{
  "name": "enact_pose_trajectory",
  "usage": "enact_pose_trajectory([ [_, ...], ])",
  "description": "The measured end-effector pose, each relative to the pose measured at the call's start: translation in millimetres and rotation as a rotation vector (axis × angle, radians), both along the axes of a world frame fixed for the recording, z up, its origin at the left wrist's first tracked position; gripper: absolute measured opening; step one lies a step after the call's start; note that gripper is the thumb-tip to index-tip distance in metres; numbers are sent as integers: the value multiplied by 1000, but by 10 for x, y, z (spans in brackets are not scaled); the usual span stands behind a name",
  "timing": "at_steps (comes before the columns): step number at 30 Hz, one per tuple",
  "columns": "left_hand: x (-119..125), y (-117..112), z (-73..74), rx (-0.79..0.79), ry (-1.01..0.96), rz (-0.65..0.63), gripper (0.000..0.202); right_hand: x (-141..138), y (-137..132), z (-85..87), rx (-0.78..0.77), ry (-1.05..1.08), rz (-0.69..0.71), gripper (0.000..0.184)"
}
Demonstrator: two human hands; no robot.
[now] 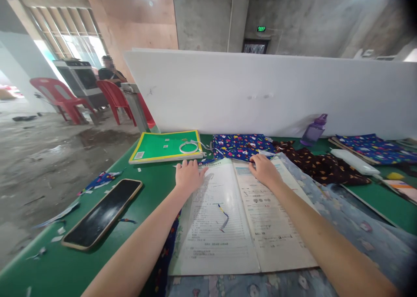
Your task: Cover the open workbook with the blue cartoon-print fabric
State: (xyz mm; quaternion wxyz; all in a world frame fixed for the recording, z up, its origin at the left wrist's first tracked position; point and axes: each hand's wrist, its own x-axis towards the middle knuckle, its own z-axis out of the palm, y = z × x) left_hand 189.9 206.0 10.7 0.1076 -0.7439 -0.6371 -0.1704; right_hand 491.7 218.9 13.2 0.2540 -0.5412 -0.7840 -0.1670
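Observation:
An open book [215,249] with printed pages lies in front of me on patterned cloth. My left hand [189,175] rests at the top left corner of its left page, fingers stretched out and thumb apart. Near the top of the right page lies my right hand [265,171], its fingers slightly bent over the upper edge. A strip of dark blue printed cloth [244,145] spreads just beyond the book, close to both hands. On the left page sits a small blue and yellow cloth scrap [223,218] with loose threads.
A phone [102,212] and cloth scraps lie left on the green table [146,192]. Behind are a green book [166,147] with an embroidery hoop [189,147], a purple bottle [313,131] and a white panel [228,92]. Brown cloth [312,164] lies right. A person sits far left.

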Motion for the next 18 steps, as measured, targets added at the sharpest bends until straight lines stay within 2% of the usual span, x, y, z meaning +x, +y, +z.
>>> enact_pose_trajectory([
  [3,21,61,63,30,-32,40,60,-92,-62,51,103,70,-30,20],
  [7,-28,174,116,142,-97,78,49,-293,-199,196,165,177,37,24],
  [14,-325,466,77,114,-114,65,40,-718,-510,421,57,314,226,25],
  [18,-430,497,104,108,-118,43,30,-922,-688,485,-51,394,317,24],
])
